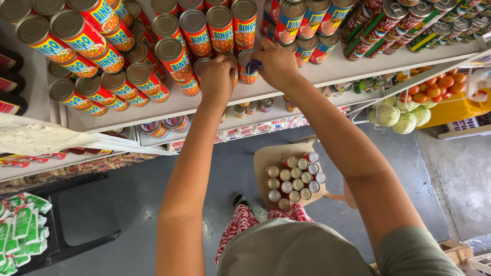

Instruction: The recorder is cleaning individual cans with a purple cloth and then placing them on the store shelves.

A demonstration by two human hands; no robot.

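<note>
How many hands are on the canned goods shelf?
2: left hand curled over red cans at the shelf edge; right hand beside it, pinching a small dark object.

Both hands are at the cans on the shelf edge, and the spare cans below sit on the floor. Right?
Not quite. In the head view, both hands, left and right, are at the shelf cans, but the spare cans sit on a stool, not the floor.

Both hands on shelf (327, 71) edge w/ cans (174, 56) behind; left hand (217, 79) left of right hand (276, 64), which probably holds a marker (253, 66). Below, more cans (295, 179) sit on a stool (266, 158); cabbages (396, 117) to the right.
</note>
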